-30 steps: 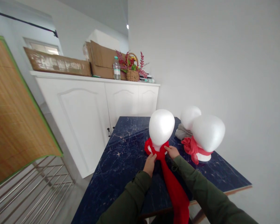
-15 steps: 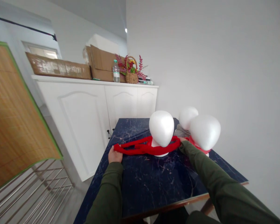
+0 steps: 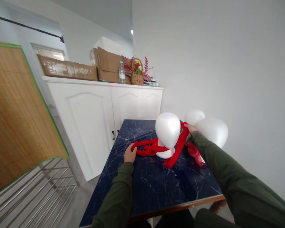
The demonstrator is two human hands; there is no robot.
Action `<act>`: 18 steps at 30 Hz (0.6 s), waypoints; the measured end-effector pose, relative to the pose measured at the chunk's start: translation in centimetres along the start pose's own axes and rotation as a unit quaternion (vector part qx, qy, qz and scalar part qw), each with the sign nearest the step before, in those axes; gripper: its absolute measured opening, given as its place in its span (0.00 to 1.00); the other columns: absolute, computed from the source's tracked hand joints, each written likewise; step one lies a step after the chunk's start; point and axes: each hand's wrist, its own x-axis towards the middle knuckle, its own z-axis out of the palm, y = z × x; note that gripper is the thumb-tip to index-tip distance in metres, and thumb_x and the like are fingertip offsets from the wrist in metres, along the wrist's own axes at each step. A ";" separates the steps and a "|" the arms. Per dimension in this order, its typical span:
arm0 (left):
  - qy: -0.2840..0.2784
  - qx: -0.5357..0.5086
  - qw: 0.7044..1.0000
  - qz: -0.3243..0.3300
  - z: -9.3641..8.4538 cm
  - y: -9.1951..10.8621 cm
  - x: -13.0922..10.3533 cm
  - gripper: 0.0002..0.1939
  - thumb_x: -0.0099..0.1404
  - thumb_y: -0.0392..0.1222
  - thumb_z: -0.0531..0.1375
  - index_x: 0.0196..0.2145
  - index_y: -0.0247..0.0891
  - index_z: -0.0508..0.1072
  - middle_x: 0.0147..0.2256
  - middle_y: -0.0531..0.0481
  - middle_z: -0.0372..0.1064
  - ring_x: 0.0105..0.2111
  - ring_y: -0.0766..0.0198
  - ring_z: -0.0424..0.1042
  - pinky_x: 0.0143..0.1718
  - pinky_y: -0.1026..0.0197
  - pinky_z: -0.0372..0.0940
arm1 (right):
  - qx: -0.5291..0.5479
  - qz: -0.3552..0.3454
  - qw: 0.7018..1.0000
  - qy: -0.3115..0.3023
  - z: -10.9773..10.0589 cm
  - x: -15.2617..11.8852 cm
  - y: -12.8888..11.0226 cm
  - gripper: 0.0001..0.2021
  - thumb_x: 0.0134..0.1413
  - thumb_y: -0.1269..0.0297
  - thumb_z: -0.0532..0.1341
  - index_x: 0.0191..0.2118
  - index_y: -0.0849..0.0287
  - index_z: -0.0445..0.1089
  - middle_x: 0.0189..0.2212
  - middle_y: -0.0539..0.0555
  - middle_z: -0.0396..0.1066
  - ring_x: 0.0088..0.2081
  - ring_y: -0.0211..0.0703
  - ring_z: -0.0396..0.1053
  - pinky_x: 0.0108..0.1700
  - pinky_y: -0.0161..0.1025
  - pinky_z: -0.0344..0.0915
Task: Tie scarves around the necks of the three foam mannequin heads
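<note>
A white foam mannequin head (image 3: 167, 129) stands upright on the dark blue table, with a red scarf (image 3: 152, 150) passing round its neck. My left hand (image 3: 130, 154) is closed on a looped end of the scarf, left of the head. On the other side, my right hand (image 3: 190, 128) grips a raised part of the scarf, its fingers partly hidden by the cloth and sleeve. One end of the scarf hangs from there down to the tabletop, in front of the head's base. A second mannequin head (image 3: 216, 131) is partly behind my right forearm, with red cloth (image 3: 194, 153) beside it.
A third mannequin head (image 3: 195, 116) stands farther back. The marbled table (image 3: 171, 186) meets a plain wall. A white cabinet (image 3: 87, 123) behind carries cardboard boxes (image 3: 68, 70), a water bottle (image 3: 122, 73) and a flower basket (image 3: 137, 79). A metal rack (image 3: 49, 190) stands at left.
My right hand has lifted its part of the scarf up and slightly right, and an end now hangs to the table. My left hand has moved right. The view has shifted slightly left.
</note>
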 end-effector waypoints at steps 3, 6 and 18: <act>-0.001 -0.016 1.000 -0.017 0.2 -0.1 -0.2 0.09 0.46 0.32 0.62 0.29 0.40 0.73 0.40 0.48 0.69 0.48 0.58 0.61 0.54 0.57 0.49 | -0.042 0.006 0.999 -0.012 -0.3 1.3 -2.3 0.05 0.45 0.72 0.55 0.24 0.64 0.66 0.14 0.48 0.65 0.18 0.35 0.62 0.25 0.35 0.64; 0.008 -0.043 0.997 -0.062 0.3 -0.5 -0.1 0.07 0.52 0.38 0.58 0.31 0.37 0.72 0.38 0.44 0.69 0.41 0.59 0.67 0.46 0.56 0.59 | -0.090 -0.009 0.996 -0.006 -0.5 2.1 -5.2 0.03 0.41 0.74 0.57 0.23 0.65 0.68 0.14 0.47 0.64 0.18 0.34 0.62 0.27 0.35 0.63; 0.014 -0.073 0.990 -0.119 0.3 -0.4 -0.4 0.09 0.52 0.42 0.56 0.31 0.35 0.71 0.37 0.44 0.70 0.31 0.67 0.69 0.30 0.66 0.61 | -0.152 -0.213 0.949 0.173 -2.5 3.1 -21.0 0.18 0.52 0.70 0.43 0.37 0.80 0.64 0.38 0.65 0.66 0.36 0.33 0.66 0.36 0.33 0.57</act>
